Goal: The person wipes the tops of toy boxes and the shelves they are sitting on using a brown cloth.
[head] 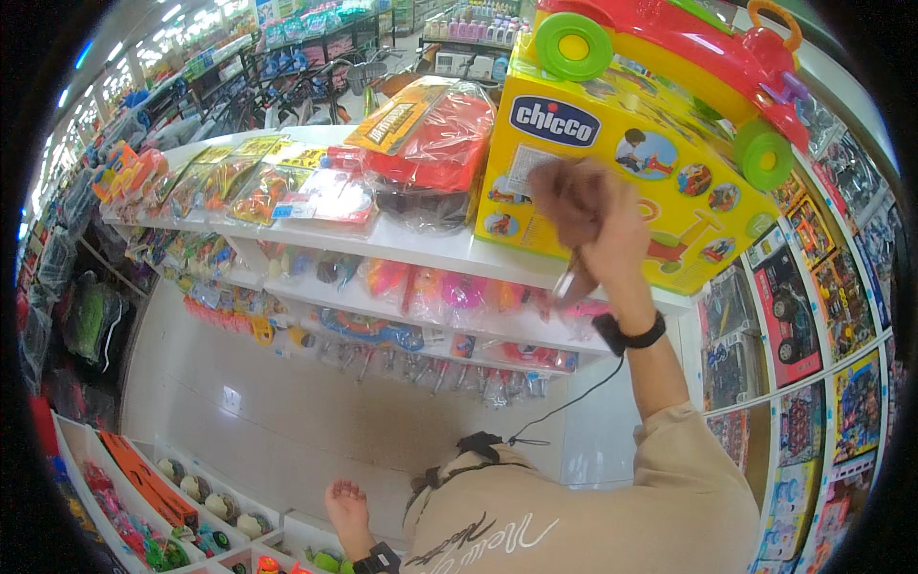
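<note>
My right hand (620, 233) grips a brown cloth-like thing (570, 194), blurred, in front of a yellow Chicco toy box (495, 179). A brown and shiny part hangs below the fist; whether it belongs to the same thing I cannot tell. On top of the box rests a red and yellow ride-on toy (667, 57) with green wheels. Left of the box, a red toy in clear plastic wrap (445, 143) stands on the white shelf (423, 233). Low by my side, my left hand (348, 506) holds nothing, its fingers loosely apart.
Packaged toys (269, 179) line the shelf top to the left, with more bagged toys (459, 287) on the tier below. Boxed toys fill a tall rack (789, 308) at right. Behind my left hand is a toy bin (208, 495) with balls. A thin cord (574, 398) hangs from my right wrist.
</note>
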Available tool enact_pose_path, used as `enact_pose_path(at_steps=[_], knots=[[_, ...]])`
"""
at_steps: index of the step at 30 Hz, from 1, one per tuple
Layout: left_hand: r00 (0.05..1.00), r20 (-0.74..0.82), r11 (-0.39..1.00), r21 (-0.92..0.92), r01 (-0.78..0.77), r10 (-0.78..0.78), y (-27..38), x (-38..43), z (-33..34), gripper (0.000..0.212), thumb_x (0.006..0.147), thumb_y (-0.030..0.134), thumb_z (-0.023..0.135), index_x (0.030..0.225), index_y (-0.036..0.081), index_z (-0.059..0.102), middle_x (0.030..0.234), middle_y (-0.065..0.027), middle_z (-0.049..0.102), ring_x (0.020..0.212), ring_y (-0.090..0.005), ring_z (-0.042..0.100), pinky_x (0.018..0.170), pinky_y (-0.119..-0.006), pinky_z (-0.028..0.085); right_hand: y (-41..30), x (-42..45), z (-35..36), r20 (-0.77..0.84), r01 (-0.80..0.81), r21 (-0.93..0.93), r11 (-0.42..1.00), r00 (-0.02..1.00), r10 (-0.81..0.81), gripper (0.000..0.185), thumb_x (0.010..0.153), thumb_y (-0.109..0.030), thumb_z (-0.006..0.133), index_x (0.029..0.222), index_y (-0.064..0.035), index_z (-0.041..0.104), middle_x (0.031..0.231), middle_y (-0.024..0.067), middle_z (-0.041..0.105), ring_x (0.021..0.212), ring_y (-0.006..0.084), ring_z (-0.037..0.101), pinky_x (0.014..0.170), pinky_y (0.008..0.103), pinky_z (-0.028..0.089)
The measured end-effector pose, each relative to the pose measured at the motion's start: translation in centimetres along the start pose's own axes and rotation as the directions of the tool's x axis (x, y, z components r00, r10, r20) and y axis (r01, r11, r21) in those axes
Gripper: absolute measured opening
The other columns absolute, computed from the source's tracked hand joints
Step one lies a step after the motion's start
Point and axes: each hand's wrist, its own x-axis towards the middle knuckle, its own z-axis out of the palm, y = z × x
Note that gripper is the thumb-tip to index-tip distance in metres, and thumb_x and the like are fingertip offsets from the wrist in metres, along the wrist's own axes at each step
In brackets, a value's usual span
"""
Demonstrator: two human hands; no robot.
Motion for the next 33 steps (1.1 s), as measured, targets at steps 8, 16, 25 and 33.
enact_pose_path(at_steps=[8,16,25,33], knots=[[0.997,0.07,0.999,0.005,-0.032,0.032,1.1,2.3,1.1,0.013,0.092,0.026,0.053,0.089,0.015,0.057,0.087,0.0003,0.059,0.078,-0.0172,0.054,0.068,-0.033,0.043,-1.7,0.4,2.0,0.131,0.021,-0.132,0.991,0.991,-0.003,0.057,0.069,-0.008,0.073,0.123,-0.011,0.055,0.116,0.0191,0.052,0.096,0.0409,0.061,0.071,0.0482,0.054],[1.0,0.02,1.0,0.021,-0.018,0.018,-0.4,1.5,3.4,0.018,0.094,0.031,0.051,0.09,0.015,0.056,0.086,0.0004,0.06,0.077,-0.0167,0.055,0.068,-0.032,0.042,5.3,-4.9,0.9,0.057,0.149,-0.06,0.987,0.988,-0.146,0.057,0.07,-0.013,0.071,0.126,-0.0185,0.061,0.115,0.0101,0.059,0.093,0.0329,0.064,0.07,0.0434,0.055],[1.0,0.005,0.999,0.035,0.02,-0.02,-0.1,2.1,-2.6,0.018,0.094,0.032,0.052,0.087,0.015,0.056,0.082,0.0004,0.06,0.074,-0.0165,0.055,0.064,-0.033,0.042,7.6,3.3,-3.8,-0.507,0.127,-0.032,0.991,0.853,-0.126,0.04,0.072,-0.019,0.078,0.106,-0.0025,0.064,0.106,0.0208,0.059,0.088,0.0439,0.06,0.072,0.0462,0.051],[0.999,0.034,0.996,0.092,0.02,-0.023,-0.6,1.6,-1.2,0.019,0.096,0.032,0.05,0.088,0.016,0.056,0.084,0.0006,0.06,0.075,-0.0161,0.055,0.066,-0.033,0.042,12.0,-10.0,1.0,0.113,0.194,-0.107,0.975,0.977,-0.181,0.041,0.068,-0.01,0.073,0.109,-0.0104,0.066,0.115,0.0133,0.062,0.093,0.0355,0.066,0.069,0.0409,0.056]])
